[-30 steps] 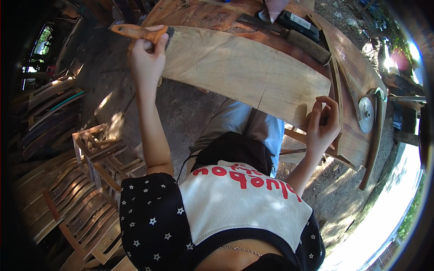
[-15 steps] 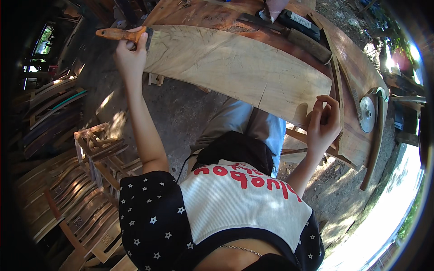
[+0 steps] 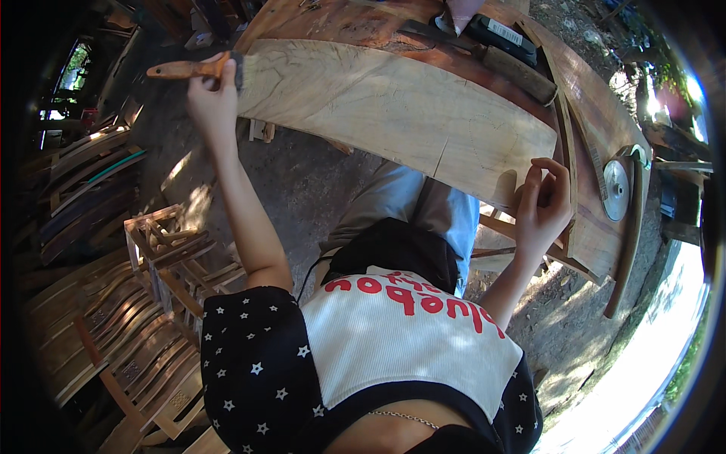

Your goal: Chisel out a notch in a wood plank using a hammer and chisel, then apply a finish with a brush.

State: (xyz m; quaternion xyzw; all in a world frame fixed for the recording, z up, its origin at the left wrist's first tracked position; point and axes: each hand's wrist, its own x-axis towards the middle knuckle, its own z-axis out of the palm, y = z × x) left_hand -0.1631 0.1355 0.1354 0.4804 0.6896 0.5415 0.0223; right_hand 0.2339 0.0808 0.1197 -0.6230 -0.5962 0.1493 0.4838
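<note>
A pale wooden board (image 3: pixel 378 102) with curved long edges, a dark grain figure at its left end and a thin crack near its front edge, lies across the work surface. My left hand (image 3: pixel 212 98) is closed round a paintbrush (image 3: pixel 181 70) with an orange-brown wooden handle. The brush is turned sideways, its bristles at the board's left end. At the opposite end, my right hand (image 3: pixel 544 195) has its fingers curled over the near right corner of the board, gripping it. Part of its thumb is hidden.
Behind the board on the reddish wooden table (image 3: pixel 340 24) lie a dark case (image 3: pixel 501 38) and a wooden-handled tool (image 3: pixel 518 74). A grinder-like metal disc (image 3: pixel 615 189) is at the right edge. Curved wooden chair parts (image 3: pixel 136 333) are stacked at lower left.
My left hand has moved slightly left and toward me with the paintbrush, whose bristles now sit nearer the board's left edge. My right hand has stayed almost still.
</note>
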